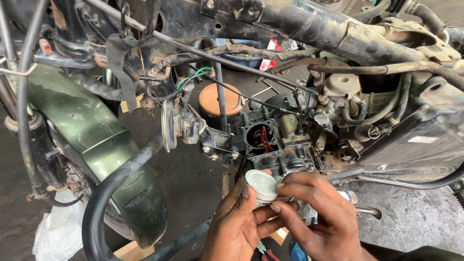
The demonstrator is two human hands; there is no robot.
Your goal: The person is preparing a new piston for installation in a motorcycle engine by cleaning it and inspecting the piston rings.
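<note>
Both hands pinched the piston (261, 185): left hand (237, 224) beneath, right hand (316, 217) beside; its crown faced me, below the open engine crankcase (263, 140).

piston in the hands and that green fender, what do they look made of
Piston: looks like bare metal, probably aluminium, given its pale silvery, matt crown and machined edge. Left hand and right hand both hold it.

Green fender: looks like painted sheet metal, though it could be plastic; glossy dark green with soft reflections, dusty and scuffed at the lower edge.
</note>
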